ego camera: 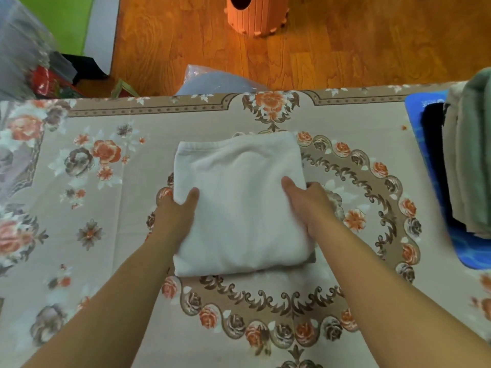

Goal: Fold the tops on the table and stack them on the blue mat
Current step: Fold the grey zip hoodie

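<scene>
A white top (239, 205), folded into a thick rectangle, lies in the middle of the table on a flowered cloth (106, 235). My left hand (175, 216) grips its left edge, thumb on top and fingers tucked under. My right hand (310, 205) grips its right edge the same way, thumb on the fabric. At the far right lies the blue mat (417, 123), with a stack of folded tops (470, 160) on it, green and beige over a dark one.
Beyond the table's far edge is a wooden floor with an orange stool (255, 14). A grey bundle in clear plastic (212, 81) sits just behind the table. Bags and red items (45, 81) are heaped at the far left.
</scene>
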`<state>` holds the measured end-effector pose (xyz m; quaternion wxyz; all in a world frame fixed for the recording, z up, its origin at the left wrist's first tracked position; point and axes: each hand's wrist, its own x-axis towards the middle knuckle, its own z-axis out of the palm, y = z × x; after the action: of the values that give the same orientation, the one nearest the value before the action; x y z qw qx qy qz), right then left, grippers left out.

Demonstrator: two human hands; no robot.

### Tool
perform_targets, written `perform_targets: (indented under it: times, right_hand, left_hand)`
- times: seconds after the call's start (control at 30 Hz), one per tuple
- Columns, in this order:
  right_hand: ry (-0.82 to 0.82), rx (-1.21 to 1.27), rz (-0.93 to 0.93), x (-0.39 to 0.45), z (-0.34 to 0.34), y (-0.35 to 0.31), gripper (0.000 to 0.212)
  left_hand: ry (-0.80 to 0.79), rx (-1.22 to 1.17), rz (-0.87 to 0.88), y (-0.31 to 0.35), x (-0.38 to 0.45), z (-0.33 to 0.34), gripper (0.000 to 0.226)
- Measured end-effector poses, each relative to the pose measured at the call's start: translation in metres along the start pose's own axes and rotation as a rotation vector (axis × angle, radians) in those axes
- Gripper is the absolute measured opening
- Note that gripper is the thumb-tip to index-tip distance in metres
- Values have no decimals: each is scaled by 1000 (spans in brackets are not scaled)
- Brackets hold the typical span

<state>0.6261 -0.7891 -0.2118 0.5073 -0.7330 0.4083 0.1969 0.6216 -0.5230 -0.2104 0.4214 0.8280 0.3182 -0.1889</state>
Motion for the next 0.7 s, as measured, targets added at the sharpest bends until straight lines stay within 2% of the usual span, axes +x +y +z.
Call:
perform_targets:
  times: [0.07, 0.17, 0.23, 0.3, 0.37, 0.53, 0.7]
  right_hand:
    - [-55, 29, -18, -1, -5, 1, 55]
    - [-83, 142, -10, -18, -22, 23, 46]
    - [-122, 195, 44, -36, -42, 49, 38]
    - [-143, 196, 83, -57, -64, 80, 34]
    - [-138, 173, 126, -71, -91, 112, 41]
    - [-126, 200, 144, -100, -174, 149, 47]
    - [-91, 230, -43, -112, -291, 104, 22]
  left_hand:
    - [-70, -8, 1, 6, 0, 2, 53]
    - [-296, -408, -149, 1, -21, -4, 50]
    - [-411, -568, -229, -10, -52, -6, 41]
    - [-554, -638, -354, -23, -91, 0, 40]
    - [-626, -655, -438, -31, -127, 12, 44]
    - [-647, -621, -491, -2, -207, 52, 48]
    - [-606, -638, -352, 99, -281, 82, 43]
